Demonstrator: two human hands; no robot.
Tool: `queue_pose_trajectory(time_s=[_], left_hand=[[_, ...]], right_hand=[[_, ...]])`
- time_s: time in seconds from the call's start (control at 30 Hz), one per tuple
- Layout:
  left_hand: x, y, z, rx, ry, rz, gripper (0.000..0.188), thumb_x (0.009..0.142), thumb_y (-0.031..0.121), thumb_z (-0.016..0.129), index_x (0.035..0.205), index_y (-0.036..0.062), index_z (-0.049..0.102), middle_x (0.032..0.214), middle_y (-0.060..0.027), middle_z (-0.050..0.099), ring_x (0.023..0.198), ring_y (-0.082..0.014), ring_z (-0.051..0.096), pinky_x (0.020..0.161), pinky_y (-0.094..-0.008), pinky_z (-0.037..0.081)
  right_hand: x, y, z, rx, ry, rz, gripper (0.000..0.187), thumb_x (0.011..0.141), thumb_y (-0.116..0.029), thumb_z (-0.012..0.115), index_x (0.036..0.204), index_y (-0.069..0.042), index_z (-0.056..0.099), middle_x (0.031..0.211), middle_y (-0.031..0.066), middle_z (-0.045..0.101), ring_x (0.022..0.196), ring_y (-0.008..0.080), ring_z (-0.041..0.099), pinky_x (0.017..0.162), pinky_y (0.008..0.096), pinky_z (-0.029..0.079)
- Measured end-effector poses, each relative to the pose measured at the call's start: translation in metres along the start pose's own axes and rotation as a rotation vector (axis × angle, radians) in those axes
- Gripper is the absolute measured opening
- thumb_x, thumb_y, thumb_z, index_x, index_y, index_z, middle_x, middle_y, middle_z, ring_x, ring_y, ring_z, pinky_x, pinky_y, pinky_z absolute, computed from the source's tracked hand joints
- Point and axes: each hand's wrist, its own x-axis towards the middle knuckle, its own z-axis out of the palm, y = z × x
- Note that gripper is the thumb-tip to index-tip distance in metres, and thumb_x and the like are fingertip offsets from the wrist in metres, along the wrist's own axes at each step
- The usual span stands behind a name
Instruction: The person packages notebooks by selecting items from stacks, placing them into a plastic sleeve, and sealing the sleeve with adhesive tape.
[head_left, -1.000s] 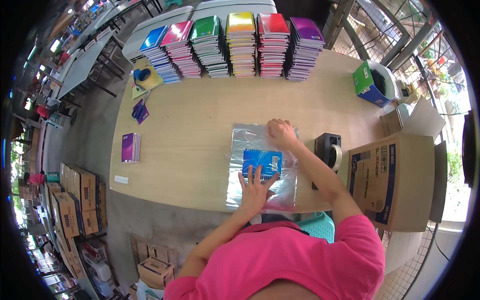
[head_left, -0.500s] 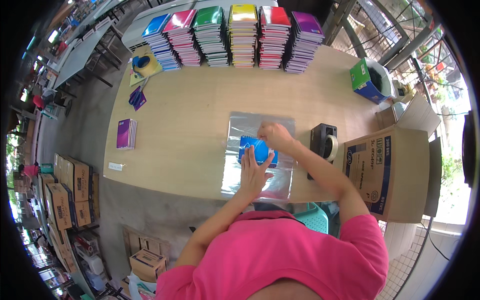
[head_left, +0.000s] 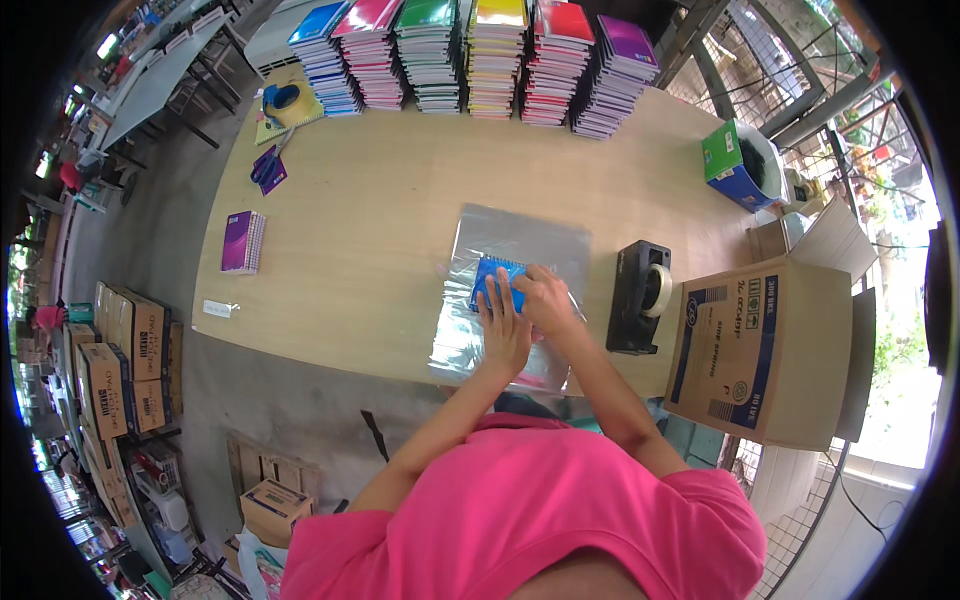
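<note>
At the table's [head_left: 380, 215] near edge, the left hand [head_left: 503, 330] lies flat and the right hand [head_left: 545, 300] grips the blue notebook [head_left: 495, 280] on the clear bag [head_left: 520, 245]. Keep the bag taut; slide squarely.

A bright pink short-sleeved shirt [head_left: 520, 520] is worn by the person. It is made of soft, plain cloth, and no pictures or patterns can be seen on it. The short sleeves end above the elbows, so both forearms are left bare. Nothing is worn on the wrists: no watch, no band. No gloves are worn on the left hand [head_left: 503, 335] or on the right hand [head_left: 547, 300], and no rings can be made out on the fingers [head_left: 490, 300].
</note>
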Motion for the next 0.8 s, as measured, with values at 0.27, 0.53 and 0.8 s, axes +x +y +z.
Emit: queue_pose_trajectory(time_s=[0.27, 0.53, 0.8], left_hand=[[-0.006, -0.007, -0.014, 0.209, -0.234, -0.068, 0.056, 0.080, 0.014, 0.066, 0.134, 0.0030, 0.055, 0.158, -0.0301, 0.011, 0.145, -0.0545, 0.007, 0.110, -0.0697, 0.012], [0.015, -0.048, -0.073, 0.122, -0.106, 0.263, 0.058, 0.077, 0.015, 0.072, 0.133, 0.0111, 0.057, 0.146, -0.0073, 0.044, 0.140, -0.0247, 0.037, 0.113, -0.0671, 0.012], [0.009, -0.071, -0.046, 0.131, -0.033, 0.328, 0.049, 0.081, 0.024, 0.070, 0.129, 0.0164, 0.061, 0.130, 0.0017, 0.061, 0.125, -0.0166, 0.055, 0.112, -0.0696, 0.015]], right_hand=[[-0.018, -0.018, -0.002, -0.043, -0.053, -0.038, 0.029, 0.071, -0.011, 0.066, 0.099, -0.002, 0.064, 0.097, 0.0101, 0.056, 0.096, 0.0290, 0.058, 0.080, 0.0396, 0.051], [-0.036, -0.027, -0.008, -0.126, -0.092, -0.106, 0.058, 0.067, -0.013, 0.076, 0.119, 0.004, 0.058, 0.121, 0.0184, 0.055, 0.115, 0.0351, 0.054, 0.096, 0.0412, 0.047], [-0.007, 0.008, -0.083, -0.148, -0.011, -0.031, 0.047, 0.067, -0.016, 0.078, 0.112, -0.013, 0.067, 0.109, 0.0075, 0.061, 0.117, 0.0297, 0.053, 0.105, 0.0520, 0.038]])
